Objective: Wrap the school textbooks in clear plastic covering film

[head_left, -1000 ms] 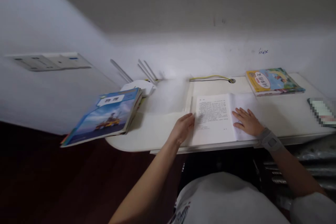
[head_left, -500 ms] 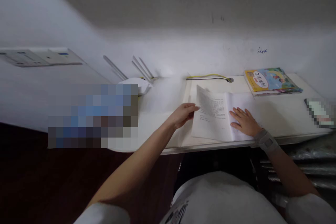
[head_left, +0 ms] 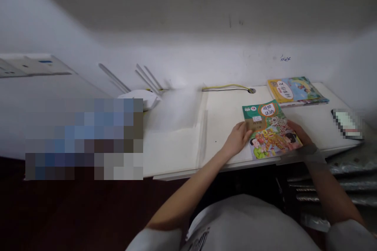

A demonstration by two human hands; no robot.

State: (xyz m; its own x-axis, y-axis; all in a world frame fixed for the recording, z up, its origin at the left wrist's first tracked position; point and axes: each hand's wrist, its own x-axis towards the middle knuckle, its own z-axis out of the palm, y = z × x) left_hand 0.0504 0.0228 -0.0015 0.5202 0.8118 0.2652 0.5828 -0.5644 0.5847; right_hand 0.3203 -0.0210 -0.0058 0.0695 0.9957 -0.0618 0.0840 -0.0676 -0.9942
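Note:
A closed textbook (head_left: 269, 131) lies at the desk's front edge, its cover green at the top with a colourful drawing of a lion dance and children below. My left hand (head_left: 239, 138) grips its left edge, the fingers curled over onto the cover. At the right edge my right hand (head_left: 299, 132) holds the book from the side, with most of its fingers hidden by the book. A grey band circles my right wrist. Behind the textbook rests a small stack of books (head_left: 296, 89), a yellow and blue one on top.
The white desk (head_left: 182, 145) runs along the wall. A phone (head_left: 347, 123) with a blurred screen lies at the right end. A white router (head_left: 141, 96) with grey antennas stands at the back left, beside a pixelated area. A yellow cable (head_left: 226, 86) leads to a desk hole.
The book was open, with my left hand at a page and my right hand flat on the other page. Now it is closed, cover up, and both hands hold its sides.

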